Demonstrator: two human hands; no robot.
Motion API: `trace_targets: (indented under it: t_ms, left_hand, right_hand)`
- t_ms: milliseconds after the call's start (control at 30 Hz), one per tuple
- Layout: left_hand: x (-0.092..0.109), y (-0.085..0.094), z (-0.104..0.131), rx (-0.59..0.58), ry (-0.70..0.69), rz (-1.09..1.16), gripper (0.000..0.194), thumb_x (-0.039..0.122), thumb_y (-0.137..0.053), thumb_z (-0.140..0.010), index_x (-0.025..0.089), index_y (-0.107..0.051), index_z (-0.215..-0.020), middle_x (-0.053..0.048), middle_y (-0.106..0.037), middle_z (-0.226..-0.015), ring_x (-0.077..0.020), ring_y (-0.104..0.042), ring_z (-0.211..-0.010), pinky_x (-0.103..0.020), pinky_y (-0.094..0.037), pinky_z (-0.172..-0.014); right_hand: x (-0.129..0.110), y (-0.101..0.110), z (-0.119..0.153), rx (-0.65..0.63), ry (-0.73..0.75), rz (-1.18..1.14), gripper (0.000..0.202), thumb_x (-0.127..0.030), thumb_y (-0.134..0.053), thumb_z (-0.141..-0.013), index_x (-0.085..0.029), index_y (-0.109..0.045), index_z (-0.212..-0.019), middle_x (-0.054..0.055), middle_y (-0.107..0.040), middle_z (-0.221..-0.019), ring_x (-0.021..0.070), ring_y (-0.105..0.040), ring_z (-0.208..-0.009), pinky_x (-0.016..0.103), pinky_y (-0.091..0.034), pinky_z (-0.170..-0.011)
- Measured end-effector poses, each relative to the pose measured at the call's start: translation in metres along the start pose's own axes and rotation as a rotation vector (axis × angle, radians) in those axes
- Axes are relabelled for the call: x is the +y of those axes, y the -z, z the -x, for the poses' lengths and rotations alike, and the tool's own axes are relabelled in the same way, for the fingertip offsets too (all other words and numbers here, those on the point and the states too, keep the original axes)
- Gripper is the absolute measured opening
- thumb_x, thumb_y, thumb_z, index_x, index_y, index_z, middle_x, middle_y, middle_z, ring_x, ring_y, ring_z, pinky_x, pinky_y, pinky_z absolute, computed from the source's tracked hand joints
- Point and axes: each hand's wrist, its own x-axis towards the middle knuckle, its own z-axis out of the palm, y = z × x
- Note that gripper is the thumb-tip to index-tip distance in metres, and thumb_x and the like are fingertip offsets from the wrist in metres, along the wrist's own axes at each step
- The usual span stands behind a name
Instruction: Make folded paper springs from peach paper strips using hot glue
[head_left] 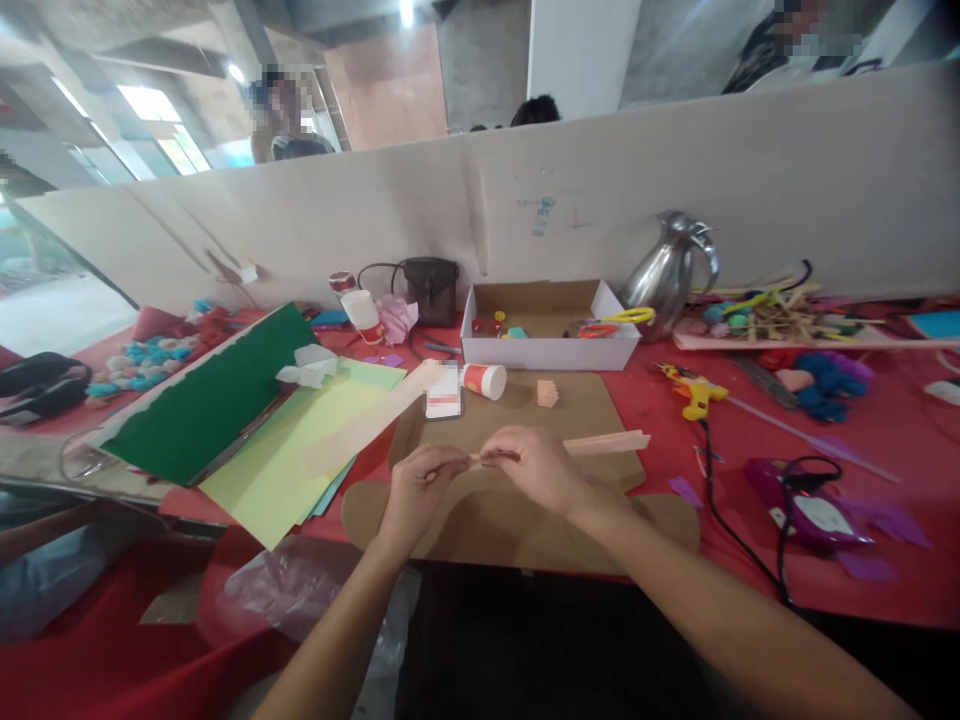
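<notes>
Over the brown cardboard (pixel 450 525), my left hand (pixel 424 485) and my right hand (pixel 536 465) meet with fingers pinched around a small, thin pinkish piece (pixel 475 460), its shape mostly hidden. Behind my right hand a folded peach paper strip (pixel 611 442) lies on the cardboard. Further back are a small stack of peach paper pieces (pixel 547 393), a red and white paper cup (pixel 486 381) on its side and a phone-like object (pixel 444 390). A long peach strip (pixel 375 420) slants across yellow-green sheets (pixel 277 480) at the left.
A white box (pixel 551 353) with scissors (pixel 607 323) stands behind the cardboard. To the right lie a yellow glue gun (pixel 701 393), its black cord and a purple device (pixel 806 505). A steel jug (pixel 667 270) and a dark bag (pixel 431 290) stand by the partition. A green box (pixel 217 395) is left.
</notes>
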Motion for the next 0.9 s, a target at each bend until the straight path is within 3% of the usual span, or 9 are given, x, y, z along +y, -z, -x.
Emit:
trace_targets:
  t_ms: [200,333,533,733,900]
  left_hand:
    - [0.002,-0.003,-0.002,0.019,-0.011,-0.073,0.014,0.025,-0.056,-0.086,0.023,-0.069,-0.081,-0.003,-0.069,-0.083,-0.0171,-0.063,-0.079,-0.028,-0.051,-0.071]
    - [0.002,-0.003,-0.004,-0.034,-0.023,-0.095,0.014,0.025,-0.056,-0.086,0.023,-0.069,-0.081,-0.003,-0.069,-0.084,-0.0177,-0.063,-0.081,-0.029,-0.051,-0.074]
    - [0.009,-0.003,-0.004,0.008,-0.036,-0.111,0.014,0.021,-0.057,-0.084,0.023,-0.068,-0.077,-0.003,-0.068,-0.081,-0.0170,-0.063,-0.079,-0.028,-0.051,-0.071]
    - [0.013,0.001,-0.005,-0.074,-0.011,-0.074,0.012,0.018,-0.059,-0.081,0.022,-0.068,-0.075,-0.003,-0.067,-0.082,-0.0164,-0.063,-0.079,-0.027,-0.051,-0.069]
    - [0.016,0.005,-0.004,-0.045,-0.011,-0.140,0.009,0.021,-0.061,-0.080,0.022,-0.069,-0.076,-0.003,-0.067,-0.082,-0.0163,-0.063,-0.078,-0.026,-0.052,-0.068]
  right_hand:
    - [0.000,-0.001,0.000,0.011,-0.048,0.042,0.014,-0.014,-0.059,-0.083,-0.024,-0.068,-0.082,0.000,-0.069,-0.087,0.0145,-0.061,-0.077,0.025,-0.041,-0.067]
    - [-0.002,0.001,0.002,0.012,-0.035,0.042,0.018,-0.010,-0.056,-0.084,-0.023,-0.068,-0.080,0.000,-0.069,-0.088,0.0144,-0.061,-0.079,0.026,-0.041,-0.069]
    - [-0.005,0.000,0.003,-0.008,-0.119,0.077,0.007,-0.024,-0.060,-0.086,-0.024,-0.066,-0.082,0.000,-0.070,-0.086,0.0159,-0.061,-0.076,0.026,-0.039,-0.063]
    - [-0.010,0.001,0.009,0.009,0.045,0.206,0.011,-0.018,-0.054,-0.091,-0.023,-0.062,-0.083,0.000,-0.069,-0.083,0.0154,-0.061,-0.077,0.029,-0.035,-0.073]
    - [-0.006,0.001,0.011,-0.048,0.043,0.128,0.005,-0.022,-0.061,-0.088,-0.022,-0.060,-0.082,-0.002,-0.069,-0.081,0.0146,-0.061,-0.075,0.028,-0.034,-0.072]
